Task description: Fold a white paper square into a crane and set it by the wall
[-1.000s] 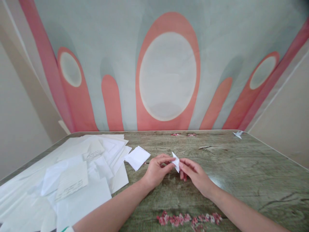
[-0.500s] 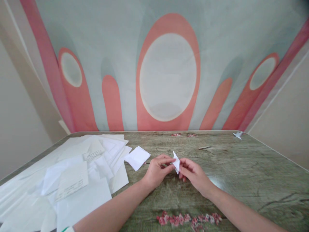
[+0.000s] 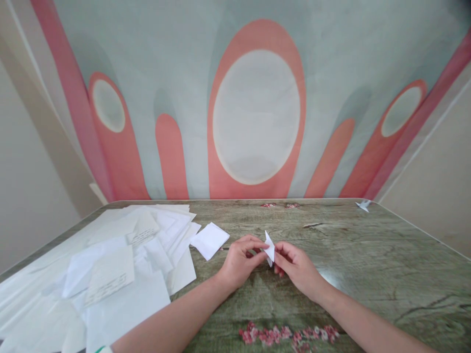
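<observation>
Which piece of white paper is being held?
The pointed folded piece between the left hand and right hand; the squarish papers, sheet pile and far-right folded shape all lie on the table.

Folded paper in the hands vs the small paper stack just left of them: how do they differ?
Support: the folded paper is held up between the left hand and right hand; the paper stack lies on the table.
Shape: the folded paper has a sharp point; the paper stack looks roughly square.
Size: the folded paper shows smaller than the paper stack.
Shared: both are white.
</observation>
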Demonstrator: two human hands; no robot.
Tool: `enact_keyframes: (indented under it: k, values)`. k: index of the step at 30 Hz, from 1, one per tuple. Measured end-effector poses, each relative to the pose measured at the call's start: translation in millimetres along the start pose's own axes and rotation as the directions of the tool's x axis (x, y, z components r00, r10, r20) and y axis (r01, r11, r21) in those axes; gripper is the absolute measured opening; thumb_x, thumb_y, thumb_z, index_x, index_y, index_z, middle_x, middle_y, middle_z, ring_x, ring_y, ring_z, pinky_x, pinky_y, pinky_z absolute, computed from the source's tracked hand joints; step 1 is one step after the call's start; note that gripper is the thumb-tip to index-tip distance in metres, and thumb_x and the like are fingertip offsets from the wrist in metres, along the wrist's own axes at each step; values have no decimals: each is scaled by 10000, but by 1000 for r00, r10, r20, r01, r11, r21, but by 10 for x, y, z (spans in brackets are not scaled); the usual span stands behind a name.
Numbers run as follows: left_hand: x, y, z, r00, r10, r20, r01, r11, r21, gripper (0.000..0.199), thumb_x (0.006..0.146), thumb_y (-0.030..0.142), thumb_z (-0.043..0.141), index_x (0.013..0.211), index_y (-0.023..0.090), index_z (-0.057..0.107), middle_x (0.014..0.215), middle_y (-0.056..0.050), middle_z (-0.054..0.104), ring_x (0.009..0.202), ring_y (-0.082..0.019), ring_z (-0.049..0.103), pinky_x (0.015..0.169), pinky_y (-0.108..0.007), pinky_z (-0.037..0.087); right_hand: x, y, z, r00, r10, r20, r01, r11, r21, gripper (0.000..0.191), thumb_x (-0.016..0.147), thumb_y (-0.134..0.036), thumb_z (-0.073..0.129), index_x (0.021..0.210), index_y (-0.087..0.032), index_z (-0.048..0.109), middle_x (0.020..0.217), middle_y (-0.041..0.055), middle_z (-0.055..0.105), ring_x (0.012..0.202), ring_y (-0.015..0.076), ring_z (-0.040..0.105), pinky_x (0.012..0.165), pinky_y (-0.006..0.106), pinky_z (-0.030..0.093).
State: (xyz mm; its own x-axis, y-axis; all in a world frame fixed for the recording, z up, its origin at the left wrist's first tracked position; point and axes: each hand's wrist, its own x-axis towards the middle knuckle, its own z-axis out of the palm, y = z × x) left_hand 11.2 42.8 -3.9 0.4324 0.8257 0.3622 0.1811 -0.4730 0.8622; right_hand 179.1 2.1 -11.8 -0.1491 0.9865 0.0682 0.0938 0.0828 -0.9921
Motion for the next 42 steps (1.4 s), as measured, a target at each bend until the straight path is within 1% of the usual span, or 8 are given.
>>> enact_keyframes:
  k: [8,12,18,22,27,31,36,42]
  values:
    - [4,9,8,999,20,-32,-21,999,-33,113,776,250,626,822,181,703,841,-56,628,790,-160,581,637,-227,441,-7,-3,1,1000,2,-3,-2,999,-45,313,816,-478,518,791,-167,542,589,-28,534,521,100,507,486,222,406]
    - [9,13,10,999,-3,-50,1,999,-49,130,786,269,613,765,157,675,829,-54,621,777,-153,573,621,-218,436,-11,8,3,1000,7,-1,-7,997,-80,299,826,-460,508,777,-167,536,589,-22,542,531,108,522,496,229,413]
    - [10,7,35,995,-98,-10,97,992,-84,181,799,316,577,779,142,618,767,-31,594,681,-125,539,544,-190,432,-22,-1,13,999,-32,2,32,992,-122,297,813,-452,529,726,-169,546,593,-14,563,533,114,529,513,238,414]
    - [4,13,60,988,-155,17,155,977,-149,229,793,364,572,791,136,599,724,-17,581,613,-111,523,513,-192,447,-24,-9,25,1000,-3,3,4,995,-100,319,805,-487,525,758,-173,555,603,-14,567,543,120,542,507,235,420]
    - [-1,13,60,986,-162,40,167,972,-168,249,794,379,575,792,132,609,704,-11,580,560,-92,508,517,-192,448,-31,-10,39,998,-10,-61,8,1000,-27,303,801,-486,536,875,-193,517,689,-16,575,556,116,547,476,224,420]
    - [-2,5,58,985,-166,53,172,970,-174,266,813,384,551,833,128,617,717,-20,594,568,-96,513,528,-199,450,-41,-22,45,997,-24,-73,22,999,-27,281,829,-469,508,836,-188,500,644,-23,548,536,106,524,468,215,413]
    - [5,1,60,982,-178,57,185,965,-184,275,816,389,545,842,125,617,719,-28,599,611,-115,530,532,-203,453,-34,-41,40,998,-34,-61,31,998,-50,301,855,-467,469,814,-173,522,610,-20,532,527,104,506,471,215,407]
    - [7,-7,54,980,-185,74,196,960,-201,274,823,379,535,853,118,616,718,-28,598,621,-119,530,530,-203,452,-24,-14,33,998,-19,-59,17,999,-33,323,854,-476,466,783,-165,520,594,-21,518,513,99,493,460,212,403]
